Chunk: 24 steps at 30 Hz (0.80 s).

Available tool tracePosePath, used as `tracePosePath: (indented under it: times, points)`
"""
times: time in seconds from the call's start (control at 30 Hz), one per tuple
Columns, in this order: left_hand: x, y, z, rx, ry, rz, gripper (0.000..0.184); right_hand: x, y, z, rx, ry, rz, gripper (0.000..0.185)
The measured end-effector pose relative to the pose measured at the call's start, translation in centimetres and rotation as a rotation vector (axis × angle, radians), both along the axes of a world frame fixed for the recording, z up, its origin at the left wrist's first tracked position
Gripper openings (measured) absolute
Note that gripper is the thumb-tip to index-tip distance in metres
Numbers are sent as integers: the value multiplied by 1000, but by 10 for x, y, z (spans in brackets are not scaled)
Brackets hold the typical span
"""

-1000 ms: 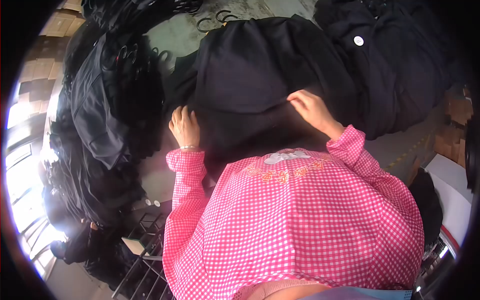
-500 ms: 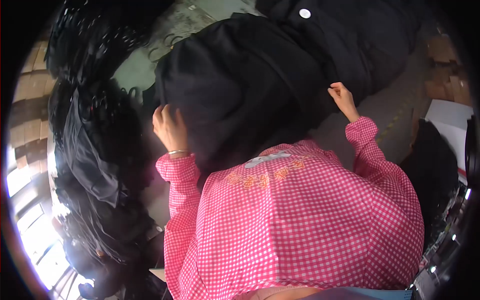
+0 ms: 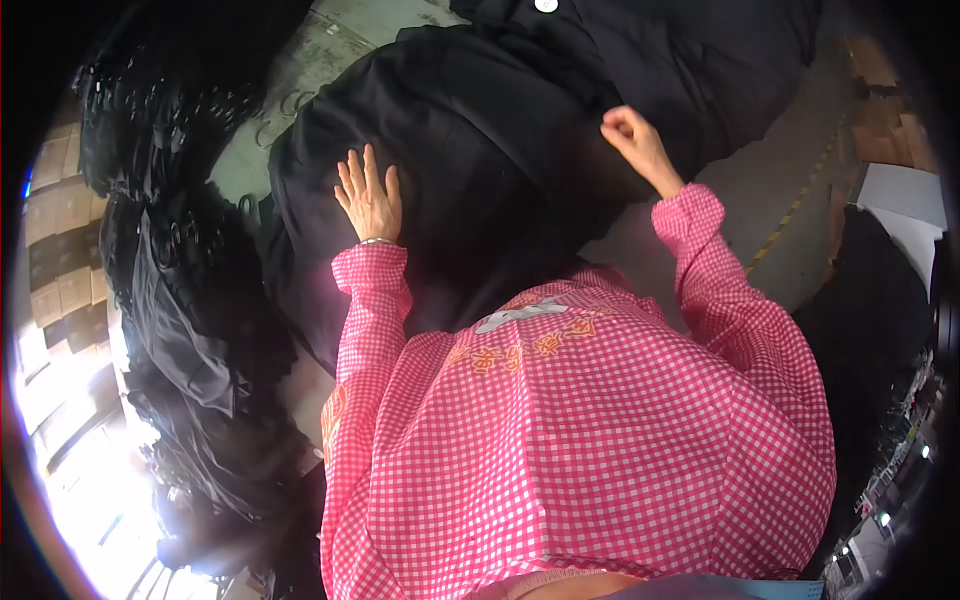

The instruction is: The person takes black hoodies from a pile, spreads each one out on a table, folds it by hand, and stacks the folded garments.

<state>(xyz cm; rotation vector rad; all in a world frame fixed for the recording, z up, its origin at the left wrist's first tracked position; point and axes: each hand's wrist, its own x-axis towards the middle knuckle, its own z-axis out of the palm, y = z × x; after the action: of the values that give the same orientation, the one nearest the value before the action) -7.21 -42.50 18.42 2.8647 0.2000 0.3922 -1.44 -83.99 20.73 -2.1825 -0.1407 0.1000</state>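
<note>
Grey floor [image 3: 765,200] alongside, the empty left hand [image 3: 371,208] spreads wide over matte black fabric [image 3: 455,140], even pressure best against creases, right hand [image 3: 640,148] curled nearly closed, hold unclear!

Garment [image 3: 450,140]: matt black cloth; smock [image 3: 600,430]: checked cloth, seemingly smooth.

pink-and-white gingham smock [image 3: 600,430], orange lettering [image 3: 525,348]
</note>
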Motion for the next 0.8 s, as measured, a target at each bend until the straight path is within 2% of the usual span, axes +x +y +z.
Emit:
tracePosePath:
  times: [0.07,0.1,0.2,0.33,0.43,0.6,0.73,0.8]
  points:
    - [-1,-6,-6,13,17,1,54,30,8,4,204,-48,2,19]
    - [10,-14,-10,10,23,2,54,49,14,-3,217,-41,6,19]
    - [18,-25,-10,12,29,7,54,72,22,-12,471,114,-81,24]
    - [19,-32,-15,28,60,21,53,91,-13,-11,156,432,349,30]
    - [20,-36,-16,40,67,34,53,89,-34,-11,-18,537,634,29]
    - [31,-44,-17,43,41,70,52,103,-76,13,-108,348,670,30]
    - [32,-43,-22,72,44,71,52,165,-102,117,-374,162,485,26]
    - [36,-46,-25,100,43,76,52,220,-132,84,-337,-50,445,19]
